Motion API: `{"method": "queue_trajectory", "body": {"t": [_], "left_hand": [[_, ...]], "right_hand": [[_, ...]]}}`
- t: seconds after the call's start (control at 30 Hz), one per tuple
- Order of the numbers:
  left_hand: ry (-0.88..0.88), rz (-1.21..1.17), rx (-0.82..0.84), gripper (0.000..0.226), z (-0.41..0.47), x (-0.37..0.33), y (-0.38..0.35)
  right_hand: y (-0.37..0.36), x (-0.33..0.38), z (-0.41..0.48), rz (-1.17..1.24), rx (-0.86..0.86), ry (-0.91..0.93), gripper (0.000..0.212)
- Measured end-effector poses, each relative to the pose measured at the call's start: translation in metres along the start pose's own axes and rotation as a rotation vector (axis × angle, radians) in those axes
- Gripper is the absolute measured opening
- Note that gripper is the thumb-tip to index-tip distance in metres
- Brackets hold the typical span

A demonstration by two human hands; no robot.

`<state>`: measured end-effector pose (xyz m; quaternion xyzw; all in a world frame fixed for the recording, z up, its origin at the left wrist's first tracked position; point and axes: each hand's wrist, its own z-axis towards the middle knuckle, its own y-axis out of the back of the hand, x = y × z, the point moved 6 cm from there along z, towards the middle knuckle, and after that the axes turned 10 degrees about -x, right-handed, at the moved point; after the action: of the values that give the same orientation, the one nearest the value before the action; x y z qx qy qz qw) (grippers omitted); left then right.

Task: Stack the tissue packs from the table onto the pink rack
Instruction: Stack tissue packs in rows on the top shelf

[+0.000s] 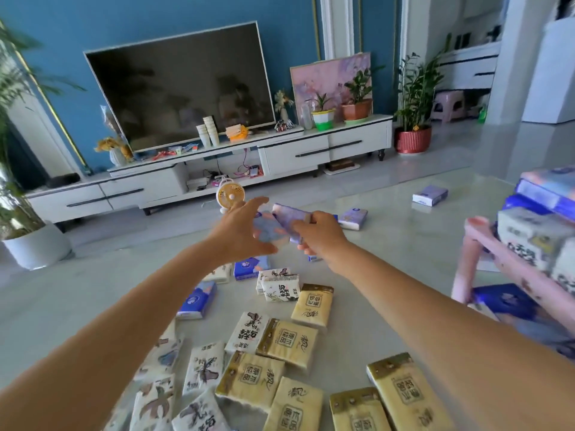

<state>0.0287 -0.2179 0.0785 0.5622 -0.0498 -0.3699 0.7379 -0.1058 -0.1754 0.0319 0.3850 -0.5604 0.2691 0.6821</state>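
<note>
Both arms reach out over the pale table [389, 244]. My right hand [320, 233] grips a lilac tissue pack [291, 217] held above the table. My left hand [241, 231] has its fingers spread around a second lilac pack [267, 230] just left of the first, touching it. Several more packs lie on the table: yellow ones [287, 342] near me, white printed ones [203, 367] at left, blue ones [199, 298] in the middle. The pink rack [504, 259] stands at the right edge, with white packs [529, 234] and blue packs [547, 188] stacked on it.
Two lilac packs lie farther out on the table [431, 195] [353, 217]. A small yellow fan [230, 192] stands behind my hands. Beyond the table are a white TV cabinet [295, 154], a television [180, 85] and potted plants [413, 119].
</note>
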Motion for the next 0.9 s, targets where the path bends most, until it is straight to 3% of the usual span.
{"method": "queue_trajectory", "body": {"t": [0.13,0.23,0.3,0.43,0.57,0.73,0.8,0.9], "left_hand": [[-0.004,0.008,-0.032,0.09,-0.027,-0.024,0.045],[-0.027,0.007,-0.077,0.085,-0.045,-0.048,0.071],[-0.05,0.002,-0.119,0.085,-0.057,-0.067,0.086],[-0.093,-0.054,-0.204,0.093,-0.079,-0.103,0.103],[-0.096,-0.104,-0.271,0.104,-0.094,-0.144,0.115],[-0.112,-0.451,-0.539,0.079,-0.105,-0.232,0.152],[-0.174,-0.526,-0.569,0.068,-0.106,-0.266,0.157],[-0.257,-0.539,-0.485,0.052,-0.1,-0.311,0.138]], "right_hand": [[0.015,0.025,-0.039,0.099,0.105,-0.115,0.005],[0.029,0.039,-0.058,0.218,0.079,-0.193,0.011],[0.039,0.047,-0.07,0.339,0.073,-0.289,0.003],[0.067,0.068,-0.095,0.504,0.112,-0.318,0.014],[0.102,0.101,-0.13,0.589,0.238,-0.264,0.015],[0.193,0.145,-0.149,0.712,0.273,-0.037,0.021],[0.245,0.151,-0.149,0.708,0.198,0.08,0.021],[0.325,0.139,-0.147,0.602,-0.009,0.174,0.021]]}}
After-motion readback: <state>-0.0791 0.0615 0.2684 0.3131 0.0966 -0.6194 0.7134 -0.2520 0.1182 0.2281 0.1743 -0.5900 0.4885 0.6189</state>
